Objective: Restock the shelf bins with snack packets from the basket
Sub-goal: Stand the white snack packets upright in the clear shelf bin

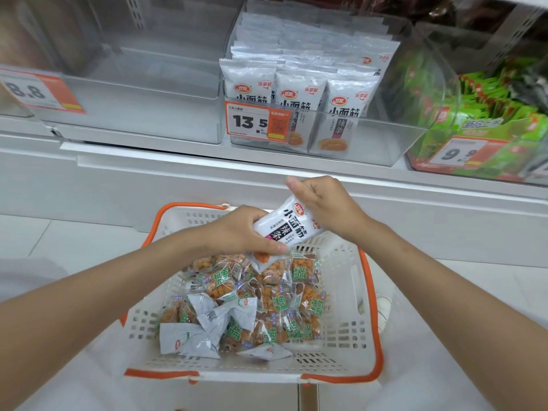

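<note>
- We hold one white packet (pixel 289 229) tilted between both hands. It is above the far rim of the basket (pixel 372 295) and just below the shelf edge.
- Our left hand (pixel 240 232) wraps the lower end, its fingers (pixel 267 248) curled round the film. Our right hand (pixel 329 207) grips the upper end. How its fingers lie behind the packet is hidden from us.
- Matching packets stand upright in rows in the clear bin (pixel 385 134) straight ahead, behind the 13.5 price tag (pixel 252 121). We judge that this one belongs there.
- We expect it to be light and soft. It is a thin film pouch that bends under its own length and feels slick on the printed face.
- The flat sealed ends look like the best places to hold it, or a light pinch across both faces. Squeezing the middle could crush what is inside.
- To seat it, we would turn it upright, printed face forward, and lower it into the front row without knocking over its neighbours.
- In the basket lie many small orange-and-green packets (pixel 275 298) and a few crumpled white ones (pixel 204 318). We think much of the restocking is left.
- A bin of green packets (pixel 489 114) stands just right of the target, so we should watch which compartment we reach into.
</note>
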The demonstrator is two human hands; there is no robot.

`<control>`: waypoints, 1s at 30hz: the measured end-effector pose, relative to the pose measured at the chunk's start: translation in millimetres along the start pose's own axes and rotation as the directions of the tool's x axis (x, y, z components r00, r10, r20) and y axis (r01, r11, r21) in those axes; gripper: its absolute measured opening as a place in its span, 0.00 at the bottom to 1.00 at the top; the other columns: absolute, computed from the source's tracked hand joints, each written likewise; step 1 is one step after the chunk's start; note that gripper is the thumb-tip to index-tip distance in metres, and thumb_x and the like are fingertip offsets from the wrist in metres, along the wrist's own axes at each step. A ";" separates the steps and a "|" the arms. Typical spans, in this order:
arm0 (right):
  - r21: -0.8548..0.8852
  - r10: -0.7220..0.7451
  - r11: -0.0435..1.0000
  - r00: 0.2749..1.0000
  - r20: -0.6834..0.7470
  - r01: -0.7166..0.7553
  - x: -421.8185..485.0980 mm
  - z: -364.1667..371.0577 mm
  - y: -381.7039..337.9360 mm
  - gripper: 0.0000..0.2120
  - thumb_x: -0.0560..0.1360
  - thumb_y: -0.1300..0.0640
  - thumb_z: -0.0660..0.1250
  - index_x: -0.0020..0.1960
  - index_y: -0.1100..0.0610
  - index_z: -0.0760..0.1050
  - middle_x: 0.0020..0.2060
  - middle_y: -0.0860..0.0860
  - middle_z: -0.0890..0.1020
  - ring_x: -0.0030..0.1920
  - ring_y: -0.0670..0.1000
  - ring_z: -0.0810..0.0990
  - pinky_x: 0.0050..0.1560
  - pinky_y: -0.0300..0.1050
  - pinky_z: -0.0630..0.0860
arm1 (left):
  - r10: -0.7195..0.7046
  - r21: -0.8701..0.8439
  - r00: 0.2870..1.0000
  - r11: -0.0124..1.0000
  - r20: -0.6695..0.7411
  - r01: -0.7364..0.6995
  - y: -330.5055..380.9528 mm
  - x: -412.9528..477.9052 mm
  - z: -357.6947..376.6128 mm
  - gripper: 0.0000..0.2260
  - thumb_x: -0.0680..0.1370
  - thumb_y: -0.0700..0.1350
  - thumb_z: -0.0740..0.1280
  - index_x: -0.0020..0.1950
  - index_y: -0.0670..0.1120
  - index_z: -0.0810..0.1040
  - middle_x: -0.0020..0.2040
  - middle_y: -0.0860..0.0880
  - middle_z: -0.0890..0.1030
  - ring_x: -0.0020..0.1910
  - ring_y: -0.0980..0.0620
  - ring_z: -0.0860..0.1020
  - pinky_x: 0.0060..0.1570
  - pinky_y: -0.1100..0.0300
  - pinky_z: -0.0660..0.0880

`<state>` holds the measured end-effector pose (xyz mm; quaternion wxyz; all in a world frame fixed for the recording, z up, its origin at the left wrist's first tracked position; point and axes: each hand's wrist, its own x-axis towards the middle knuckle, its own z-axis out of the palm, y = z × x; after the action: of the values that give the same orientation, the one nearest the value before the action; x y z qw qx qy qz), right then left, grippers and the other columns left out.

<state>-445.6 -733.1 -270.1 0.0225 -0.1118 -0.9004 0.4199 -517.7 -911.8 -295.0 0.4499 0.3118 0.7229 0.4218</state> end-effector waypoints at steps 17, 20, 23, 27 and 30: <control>0.435 0.208 0.830 0.917 0.341 -0.350 3.6 -32.5 21.9 0.12 0.75 0.58 0.71 0.56 0.62 0.81 0.47 0.57 0.86 0.44 0.51 0.86 0.45 0.39 0.82 | -0.028 -0.113 0.979 0.994 -0.200 0.005 -9.7 13.0 -3.3 0.08 0.72 0.44 0.75 0.50 0.46 0.81 0.42 0.52 0.85 0.37 0.59 0.83 0.35 0.65 0.77; 0.494 0.210 0.776 0.899 0.385 -0.392 -0.7 -21.6 23.6 0.11 0.75 0.59 0.71 0.57 0.60 0.80 0.51 0.56 0.85 0.50 0.52 0.84 0.52 0.41 0.80 | 0.002 -0.128 0.978 0.991 -0.208 -0.029 -8.6 13.3 0.5 0.08 0.73 0.44 0.74 0.51 0.46 0.81 0.41 0.52 0.85 0.38 0.57 0.83 0.35 0.65 0.78; 0.493 0.236 0.792 0.926 0.295 -0.359 -4.9 -26.7 20.0 0.08 0.74 0.62 0.72 0.52 0.61 0.81 0.49 0.57 0.86 0.45 0.51 0.84 0.48 0.40 0.81 | 0.065 -0.128 0.980 0.988 -0.189 -0.091 4.1 17.5 -0.1 0.10 0.76 0.44 0.71 0.56 0.48 0.80 0.48 0.53 0.85 0.45 0.57 0.84 0.41 0.64 0.80; 0.507 0.220 0.810 0.954 0.204 -0.295 -13.3 -47.1 17.0 0.11 0.74 0.59 0.72 0.56 0.59 0.81 0.51 0.56 0.85 0.52 0.54 0.84 0.57 0.49 0.80 | 0.141 -0.109 0.967 0.980 -0.213 -0.167 35.7 32.2 -4.9 0.08 0.79 0.42 0.67 0.57 0.47 0.81 0.50 0.50 0.86 0.49 0.53 0.84 0.49 0.59 0.81; 0.460 0.184 0.851 0.964 0.193 -0.255 -20.7 -66.4 14.6 0.14 0.73 0.60 0.74 0.58 0.56 0.79 0.52 0.53 0.85 0.54 0.52 0.84 0.55 0.48 0.80 | 0.183 -0.086 0.942 0.973 -0.283 -0.215 64.8 45.2 -3.1 0.06 0.77 0.43 0.70 0.53 0.47 0.82 0.49 0.48 0.86 0.50 0.48 0.84 0.50 0.53 0.81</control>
<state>-413.9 -678.7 -237.2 -0.0625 -0.1749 -0.7485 0.6366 -534.0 -846.1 -254.1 0.3183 0.2958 0.7169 0.5452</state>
